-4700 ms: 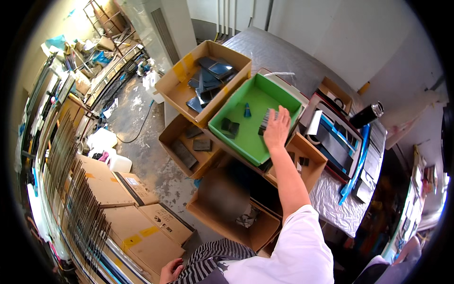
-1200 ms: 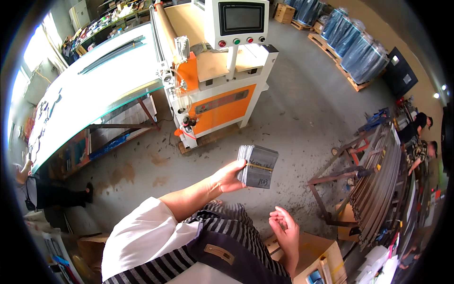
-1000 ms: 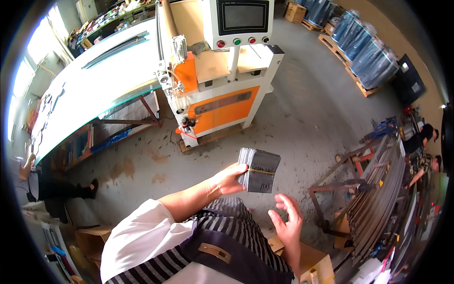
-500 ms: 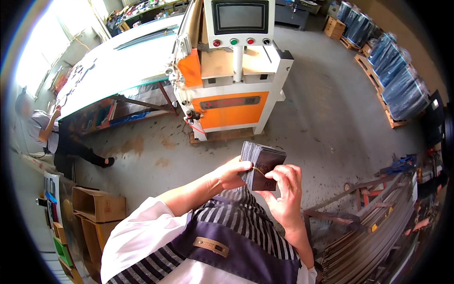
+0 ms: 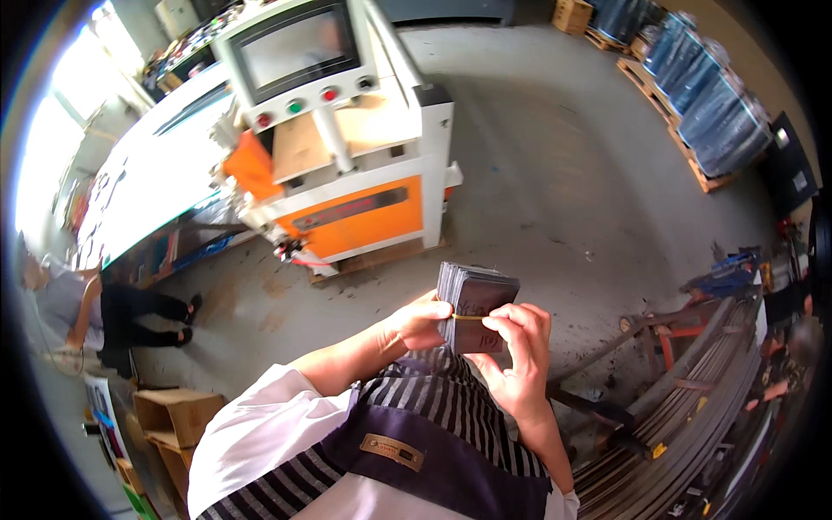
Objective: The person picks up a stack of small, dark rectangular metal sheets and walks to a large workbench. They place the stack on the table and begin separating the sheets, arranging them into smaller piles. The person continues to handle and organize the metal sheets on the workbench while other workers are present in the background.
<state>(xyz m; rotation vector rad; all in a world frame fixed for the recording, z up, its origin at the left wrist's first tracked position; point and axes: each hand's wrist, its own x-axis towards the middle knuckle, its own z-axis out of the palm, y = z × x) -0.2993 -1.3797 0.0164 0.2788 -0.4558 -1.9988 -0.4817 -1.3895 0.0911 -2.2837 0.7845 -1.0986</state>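
A thick stack of dark, flat rectangular pieces [image 5: 490, 297] is held in front of my apron, with pale handwriting-like marks on its top face. My left hand [image 5: 418, 321] is closed round the stack's left side, thumb on the edge. A thin yellowish rubber band [image 5: 469, 317] runs across the middle of the stack. Closed at the band's right end is my right hand [image 5: 520, 348], its fingertips over the stack's right side and its thumb near the lower corner. The stack's underside and the fingers beneath it are hidden.
Ahead stands an orange-and-white machine [image 5: 360, 217] with a screen and buttons. A long glass-topped table [image 5: 156, 182] extends left, where another person [image 5: 108, 303] stands. Cardboard boxes [image 5: 178, 412] are at lower left, a rack of long strips [image 5: 676, 425] at lower right, and wrapped rolls [image 5: 724, 134] on pallets far right.
My view has turned, so the machine appears farther left and tilted. The rubber band, slanted before, now lies nearly straight across the stack. Both hands keep their hold.
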